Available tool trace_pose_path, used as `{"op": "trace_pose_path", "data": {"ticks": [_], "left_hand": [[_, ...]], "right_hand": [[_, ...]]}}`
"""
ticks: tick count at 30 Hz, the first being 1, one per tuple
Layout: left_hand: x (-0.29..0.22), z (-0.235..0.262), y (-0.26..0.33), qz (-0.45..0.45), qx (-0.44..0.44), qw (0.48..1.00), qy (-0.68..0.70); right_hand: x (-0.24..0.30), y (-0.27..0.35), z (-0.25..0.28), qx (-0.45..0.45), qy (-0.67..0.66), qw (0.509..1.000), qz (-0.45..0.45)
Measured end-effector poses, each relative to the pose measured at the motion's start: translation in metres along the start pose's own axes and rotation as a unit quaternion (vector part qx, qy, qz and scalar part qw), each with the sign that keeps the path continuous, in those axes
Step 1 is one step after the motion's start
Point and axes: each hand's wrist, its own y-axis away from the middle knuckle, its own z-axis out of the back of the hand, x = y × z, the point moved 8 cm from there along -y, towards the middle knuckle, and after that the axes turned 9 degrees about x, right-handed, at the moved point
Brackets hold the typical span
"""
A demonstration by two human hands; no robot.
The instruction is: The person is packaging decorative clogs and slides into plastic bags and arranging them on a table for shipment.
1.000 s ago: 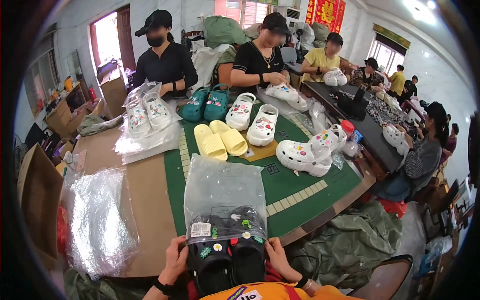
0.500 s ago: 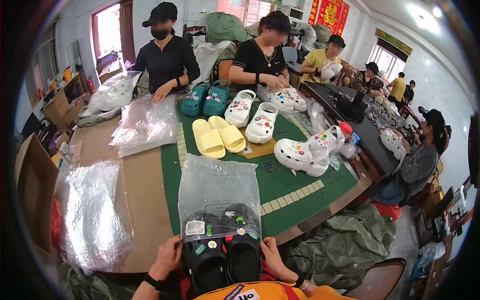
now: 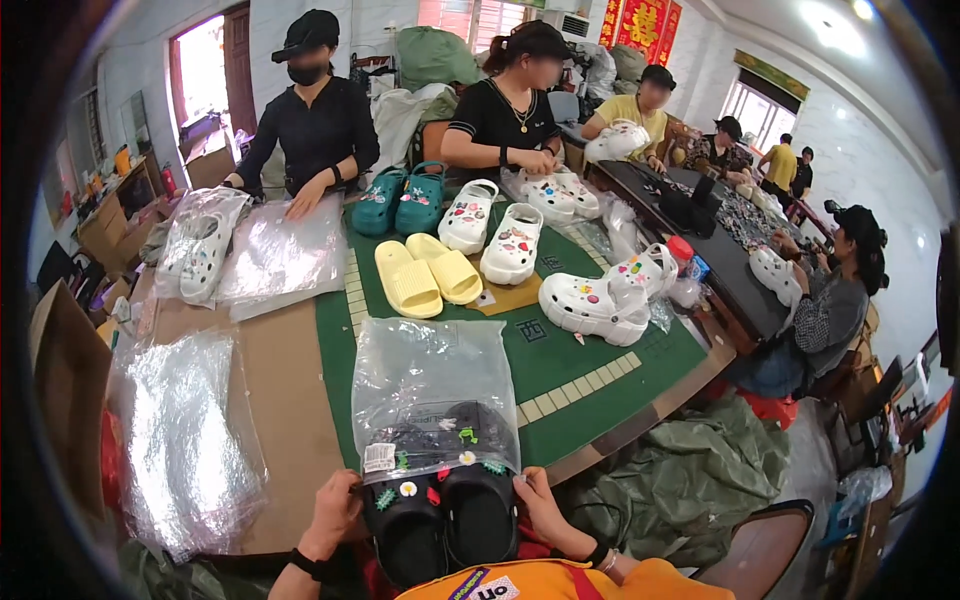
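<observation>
The toes of the black clogs (image 3: pixel 445 500) are veiled by the clear plastic bag (image 3: pixel 432 395); their heels are cut off behind an orange garment (image 3: pixel 560 582).

The one view comes from the camera on my head, the left of the pair, looking forward and steeply down over the bench (image 3: pixel 290 400). It sits close to my own edge of the bench, so my left hand (image 3: pixel 335 510) and right hand (image 3: pixel 535 500) come in large from the lower edge. Facing away from me, it takes in the bench to its far edge, where other people sit. The wide lens bends the bench's straight edges toward the dark round rim.
</observation>
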Motion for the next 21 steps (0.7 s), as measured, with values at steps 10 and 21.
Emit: {"op": "trace_pose_path", "data": {"ticks": [10, 21], "left_hand": [[-0.017, 0.023, -0.019, 0.113, -0.129, 0.981, 0.095], [-0.093, 0.036, -0.062, -0.048, -0.092, 0.991, 0.087]], "right_hand": [[-0.009, 0.006, 0.005, -0.056, -0.045, 0.997, -0.029], [-0.058, 0.026, 0.040, -0.045, -0.250, 0.959, -0.123]]}}
